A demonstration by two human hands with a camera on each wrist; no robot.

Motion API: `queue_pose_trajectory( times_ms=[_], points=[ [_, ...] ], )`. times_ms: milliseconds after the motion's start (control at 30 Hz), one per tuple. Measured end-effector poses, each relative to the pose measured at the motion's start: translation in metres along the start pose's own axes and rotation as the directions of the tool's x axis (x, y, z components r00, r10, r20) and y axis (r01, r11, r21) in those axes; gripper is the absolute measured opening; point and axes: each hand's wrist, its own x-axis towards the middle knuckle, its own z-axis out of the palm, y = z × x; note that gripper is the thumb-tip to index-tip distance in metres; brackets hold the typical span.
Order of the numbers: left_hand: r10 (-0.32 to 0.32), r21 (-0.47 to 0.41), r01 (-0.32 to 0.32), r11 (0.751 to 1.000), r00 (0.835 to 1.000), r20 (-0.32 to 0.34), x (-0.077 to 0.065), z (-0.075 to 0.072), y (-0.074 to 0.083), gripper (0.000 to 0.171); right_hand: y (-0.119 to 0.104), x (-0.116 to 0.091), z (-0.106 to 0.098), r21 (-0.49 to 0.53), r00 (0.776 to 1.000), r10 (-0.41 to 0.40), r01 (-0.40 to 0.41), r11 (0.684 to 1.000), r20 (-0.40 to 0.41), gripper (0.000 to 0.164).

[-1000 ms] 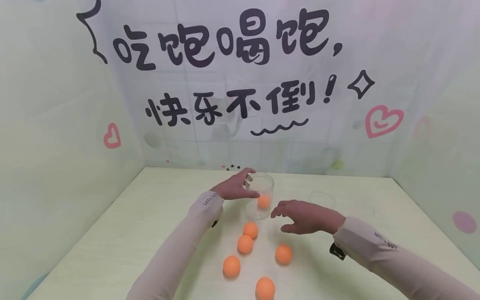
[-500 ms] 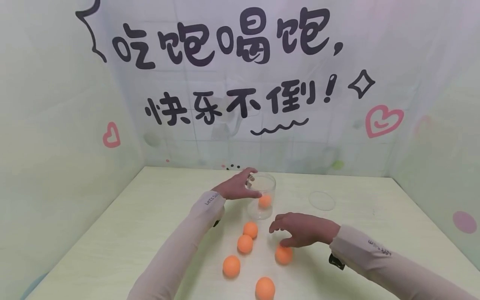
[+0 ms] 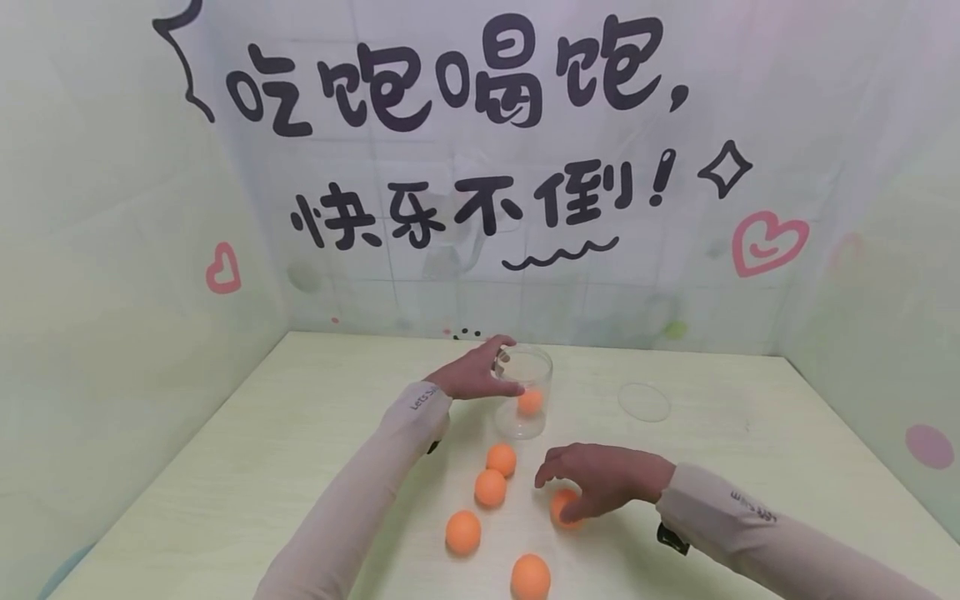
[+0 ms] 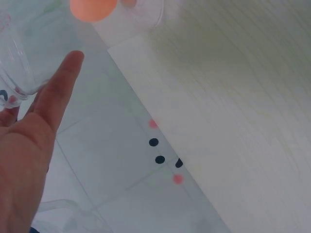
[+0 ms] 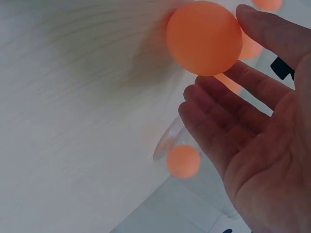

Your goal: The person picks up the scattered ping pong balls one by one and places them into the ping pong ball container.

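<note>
My left hand (image 3: 474,372) holds a clear cylindrical jar (image 3: 523,427) at its upper left side, thumb in front and fingers behind. One orange ball (image 3: 530,402) is inside the jar, which stands upright. My right hand (image 3: 603,477) is over another orange ball (image 3: 562,505) on the table, thumb on the near side and fingers spread beyond it. In the right wrist view that ball (image 5: 204,39) sits between the thumb and relaxed fingers, with no firm pinch visible. The left wrist view shows the left hand (image 4: 29,141) against the clear wall of the jar (image 4: 17,63).
Two touching orange balls, the farther ball (image 3: 501,460) and the nearer ball (image 3: 491,488), lie in front of the jar. Closer are an orange ball (image 3: 463,533) and another ball (image 3: 531,577). A clear round disc (image 3: 643,402) lies at right on the pale table (image 3: 300,433).
My right hand has come down and toward me, from beside the jar to the orange ball on the right. The left hand stays on the jar, which has shifted slightly right.
</note>
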Motion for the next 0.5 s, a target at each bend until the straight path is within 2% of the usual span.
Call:
queue_pose_trajectory(
  times_ms=[433,500],
  points=[
    [0.010,0.017,-0.010,1.000,1.000,-0.011,0.001,0.002,-0.002,0.083,0.003,-0.004,0.015,-0.007,0.999,-0.049,0.049,0.999,-0.002,0.038],
    [0.012,0.022,-0.012,1.000,1.000,-0.009,0.001,0.002,-0.002,0.083,0.004,-0.004,0.016,-0.014,0.997,-0.076,0.076,0.997,-0.012,0.035]
  ],
)
